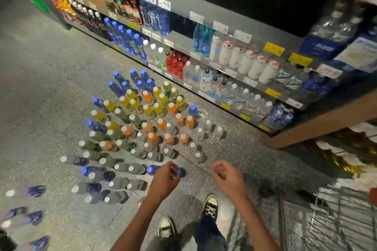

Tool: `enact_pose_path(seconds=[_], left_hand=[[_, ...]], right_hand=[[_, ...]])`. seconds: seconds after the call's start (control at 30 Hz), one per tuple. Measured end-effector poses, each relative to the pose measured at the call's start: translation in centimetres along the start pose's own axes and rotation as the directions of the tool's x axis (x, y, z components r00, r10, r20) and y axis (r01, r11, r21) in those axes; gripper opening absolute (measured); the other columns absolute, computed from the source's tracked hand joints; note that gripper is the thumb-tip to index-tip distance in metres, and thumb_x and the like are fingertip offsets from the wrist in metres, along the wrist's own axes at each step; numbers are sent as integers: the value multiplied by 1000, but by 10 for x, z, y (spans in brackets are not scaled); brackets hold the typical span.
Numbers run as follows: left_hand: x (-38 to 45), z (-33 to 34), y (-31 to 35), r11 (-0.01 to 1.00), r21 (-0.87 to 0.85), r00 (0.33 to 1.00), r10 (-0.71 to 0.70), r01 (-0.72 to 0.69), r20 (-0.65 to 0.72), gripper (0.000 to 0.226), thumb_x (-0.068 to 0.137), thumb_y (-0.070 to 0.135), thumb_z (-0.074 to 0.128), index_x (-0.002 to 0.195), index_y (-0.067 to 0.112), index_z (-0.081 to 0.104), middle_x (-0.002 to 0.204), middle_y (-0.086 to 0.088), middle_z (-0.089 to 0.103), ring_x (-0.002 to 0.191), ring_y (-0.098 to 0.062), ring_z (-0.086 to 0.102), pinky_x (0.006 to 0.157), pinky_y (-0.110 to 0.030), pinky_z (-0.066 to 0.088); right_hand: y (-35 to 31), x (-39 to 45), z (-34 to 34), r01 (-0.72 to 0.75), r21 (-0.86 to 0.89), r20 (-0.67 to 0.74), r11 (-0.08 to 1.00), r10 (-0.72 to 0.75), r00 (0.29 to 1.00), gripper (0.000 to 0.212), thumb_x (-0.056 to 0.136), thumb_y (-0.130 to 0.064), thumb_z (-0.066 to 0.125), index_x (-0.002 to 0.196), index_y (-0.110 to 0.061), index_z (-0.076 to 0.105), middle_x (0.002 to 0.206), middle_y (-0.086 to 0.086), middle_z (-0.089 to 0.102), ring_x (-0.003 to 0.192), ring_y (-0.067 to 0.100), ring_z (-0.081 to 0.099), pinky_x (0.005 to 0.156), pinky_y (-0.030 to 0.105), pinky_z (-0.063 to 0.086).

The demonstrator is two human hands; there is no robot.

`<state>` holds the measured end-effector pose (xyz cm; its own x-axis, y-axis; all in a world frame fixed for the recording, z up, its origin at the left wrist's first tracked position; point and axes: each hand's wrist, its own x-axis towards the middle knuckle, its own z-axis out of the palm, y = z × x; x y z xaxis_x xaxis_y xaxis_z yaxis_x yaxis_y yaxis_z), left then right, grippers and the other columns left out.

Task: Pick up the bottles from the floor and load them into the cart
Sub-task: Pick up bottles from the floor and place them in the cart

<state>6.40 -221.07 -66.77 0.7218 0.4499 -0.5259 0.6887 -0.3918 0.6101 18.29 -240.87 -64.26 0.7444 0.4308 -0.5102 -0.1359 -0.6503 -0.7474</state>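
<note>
Full plastic bottles (142,126) standing packed together on the floor (44,79), so probably hefty, slick and easy to topple; best grabbed round the neck under the cap. Left hand (164,179) curled over a blue-capped bottle (152,169) at the near edge, though blur hides whether actually gripping. Right hand (229,177) loosely curled, holding nothing, just beside; cart (330,222) off right.
</note>
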Motion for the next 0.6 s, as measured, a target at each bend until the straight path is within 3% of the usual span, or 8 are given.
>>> enact_pose_path(seconds=[0.1,0.33,0.43,0.5,0.6], left_hand=[[71,33,-16,999,40,998,-24,21,65,14,86,16,66,99,15,60,92,-4,67,81,-22,65,69,-30,50],[267,146,-109,897,411,970,72,-164,232,59,84,8,66,138,12,42,138,-11,46,117,-32,55,88,-40,48],[331,189,-139,819,524,960,109,-235,258,73,86,-1,60,150,10,27,151,-15,35,123,-35,51,89,-42,46],[367,215,-160,795,541,953,151,-275,262,79,86,0,62,153,10,22,156,-13,28,129,-34,47,91,-41,45],[414,247,-194,848,444,951,204,-290,232,83,78,1,73,149,15,30,146,-10,41,122,-35,53,87,-43,49]], right_hand=[[37,64,26,-60,-48,15,997,61,998,11,94,-25,69,102,-28,63,98,-15,68,86,-4,65,66,12,51],[182,227,127,-113,-255,6,960,118,993,27,88,-26,75,111,-23,60,103,-10,66,87,7,64,65,16,44],[244,290,170,-135,-299,-9,945,139,990,42,83,-28,80,116,-20,55,109,-3,60,98,16,60,78,30,49],[282,327,198,-140,-329,-5,934,147,989,59,77,-31,84,124,-20,50,124,3,55,114,25,57,92,40,50],[328,371,236,-153,-307,20,939,167,986,89,70,-29,90,143,-19,39,143,7,43,129,29,50,104,46,45]])
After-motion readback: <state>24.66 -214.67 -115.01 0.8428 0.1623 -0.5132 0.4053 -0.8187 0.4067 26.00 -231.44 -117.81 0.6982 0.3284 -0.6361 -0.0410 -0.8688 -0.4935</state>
